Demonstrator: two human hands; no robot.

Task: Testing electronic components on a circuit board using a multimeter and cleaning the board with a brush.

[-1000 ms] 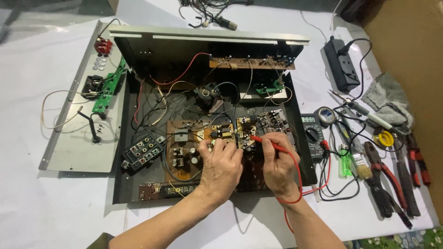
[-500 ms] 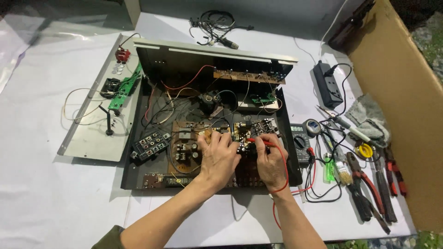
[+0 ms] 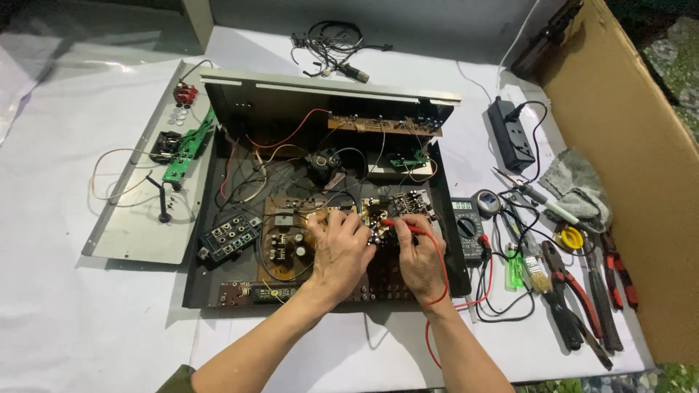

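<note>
Our right hand (image 3: 421,256) still pinching the red probe (image 3: 405,227) onto the circuit board (image 3: 397,211) inside the open chassis (image 3: 218,218), our left hand (image 3: 338,247) still curled beside it, grip unclear, view now wider

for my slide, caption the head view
Both hands probe a circuit board inside an opened amplifier chassis, multimeter alongside.

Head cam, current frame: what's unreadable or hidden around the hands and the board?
- Left hand: it covers the board under it, and whether it holds a probe cannot be told.
- Red probe in the right hand: tip contact point too small among the parts.
- Multimeter: display too small.
- Pliers: handle ends overlap, hard to separate.
- Both forearms are cut off by the bottom edge.
</note>
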